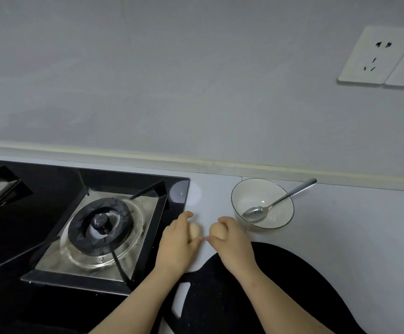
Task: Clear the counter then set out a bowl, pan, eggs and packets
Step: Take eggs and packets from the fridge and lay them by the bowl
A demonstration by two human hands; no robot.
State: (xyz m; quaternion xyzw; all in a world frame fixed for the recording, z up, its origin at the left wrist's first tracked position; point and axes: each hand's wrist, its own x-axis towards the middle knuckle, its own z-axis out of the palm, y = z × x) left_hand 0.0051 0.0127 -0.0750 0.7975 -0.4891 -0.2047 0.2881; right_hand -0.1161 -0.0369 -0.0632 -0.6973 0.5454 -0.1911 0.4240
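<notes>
The glass bowl [251,189], just right of my right grip [232,239], holds a spoon [279,201] whose handle leans over the rim. My left grip [178,239] is curled round an egg [195,231]. The right grip clasps a second egg [217,231] beside it. I cannot tell whether either touches the tabletop [352,225]. The stove [51,213] lies to their left.

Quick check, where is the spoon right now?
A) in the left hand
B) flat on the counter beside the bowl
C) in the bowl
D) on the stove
C: the spoon lies with its head inside the bowl, handle leaning on the far rim; the left hand grips one egg, the right hand a second egg.
</notes>
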